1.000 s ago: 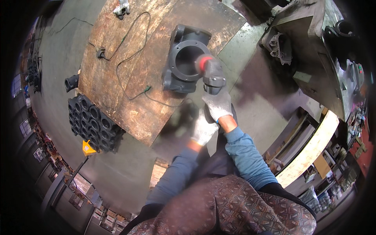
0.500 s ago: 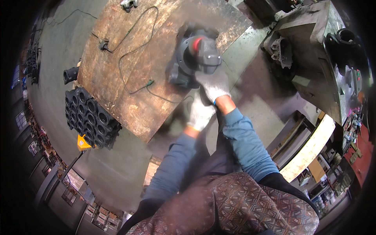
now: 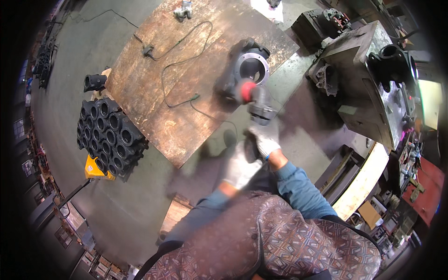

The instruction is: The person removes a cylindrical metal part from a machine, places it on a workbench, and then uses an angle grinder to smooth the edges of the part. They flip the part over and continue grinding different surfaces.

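Note:
Both my hands, in white knit gloves, grip a dark angle grinder point(image 3: 262, 108) with a red wheel point(image 3: 246, 91), blurred by motion. My right hand point(image 3: 266, 139) is wrapped round its body just behind the head. My left hand point(image 3: 241, 167) closes on the rear of the handle, nearer my body. Beyond the grinder, a black cast housing point(image 3: 227, 80) rests on the wooden table point(image 3: 149, 100). Its round flange face point(image 3: 239, 65), with small bolt holes and a large bore, lies turned upward. The wheel sits at the near edge of the flange; whether they touch I cannot tell.
A power cord point(image 3: 164, 84) loops over the table to the grinder. Left of the table are stacked black tubular castings point(image 3: 105, 133) on a yellow pallet jack point(image 3: 94, 169). A metal bench point(image 3: 361, 77) with castings stands at right. A small metal part point(image 3: 183, 11) lies on the table's far end.
The grinder has come back toward me from over the housing, uncovering its flange and bore. Both hands drew nearer my body with it. The whole view has shifted slightly.

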Demonstrator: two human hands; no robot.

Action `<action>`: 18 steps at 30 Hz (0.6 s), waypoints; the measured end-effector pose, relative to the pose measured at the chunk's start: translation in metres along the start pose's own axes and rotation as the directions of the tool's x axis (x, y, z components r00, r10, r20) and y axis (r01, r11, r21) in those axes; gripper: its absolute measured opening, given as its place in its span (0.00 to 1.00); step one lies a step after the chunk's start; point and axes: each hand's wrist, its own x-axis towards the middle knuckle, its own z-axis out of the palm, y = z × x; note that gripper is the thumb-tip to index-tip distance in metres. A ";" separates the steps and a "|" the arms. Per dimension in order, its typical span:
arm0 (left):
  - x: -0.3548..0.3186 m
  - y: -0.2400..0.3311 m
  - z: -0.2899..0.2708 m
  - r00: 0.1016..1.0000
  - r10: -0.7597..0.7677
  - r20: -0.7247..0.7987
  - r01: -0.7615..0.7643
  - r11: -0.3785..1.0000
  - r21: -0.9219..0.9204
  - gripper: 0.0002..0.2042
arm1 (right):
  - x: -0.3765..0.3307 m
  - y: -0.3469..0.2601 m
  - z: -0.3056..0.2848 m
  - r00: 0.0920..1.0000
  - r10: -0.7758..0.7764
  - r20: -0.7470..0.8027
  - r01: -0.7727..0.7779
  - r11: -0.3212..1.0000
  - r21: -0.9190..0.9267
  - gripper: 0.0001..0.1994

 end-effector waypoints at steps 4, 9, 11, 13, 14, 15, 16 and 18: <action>-0.040 -0.053 -0.085 0.999 0.042 -0.003 -0.042 0.973 -0.227 0.31 | -0.030 -0.015 0.079 0.872 -0.027 0.489 -0.184 0.907 0.378 0.19; -0.070 -0.118 -0.143 0.963 -0.265 -0.041 0.125 0.580 -0.805 0.15 | -0.037 -0.003 0.162 0.726 0.049 0.686 -0.022 0.999 -0.049 0.32; -0.060 -0.151 -0.157 0.926 -0.305 -0.221 0.078 0.728 -0.681 0.11 | -0.036 0.009 0.156 0.749 0.154 0.644 0.022 0.966 -0.257 0.43; -0.042 -0.194 -0.164 0.836 -0.290 -0.465 0.041 0.879 -0.475 0.14 | -0.034 0.023 0.122 0.790 0.217 0.574 -0.043 0.953 -0.301 0.44; -0.028 -0.220 -0.168 0.778 -0.420 -0.468 0.144 0.844 -0.517 0.17 | -0.035 0.030 0.098 0.847 0.237 0.476 -0.017 0.907 -0.421 0.40; -0.018 -0.246 -0.169 0.728 -0.391 -0.564 0.152 0.894 -0.423 0.18 | -0.035 0.037 0.070 0.877 0.265 0.402 -0.080 0.903 -0.422 0.37; -0.001 -0.272 -0.171 0.675 -0.346 -0.651 0.160 0.931 -0.329 0.19 | -0.034 0.046 0.050 0.919 0.251 0.304 -0.121 0.913 -0.389 0.33; 0.025 -0.321 -0.173 0.593 -0.413 -0.691 0.260 0.911 -0.321 0.21 | -0.034 0.059 -0.008 0.929 0.316 0.190 -0.234 0.904 -0.359 0.29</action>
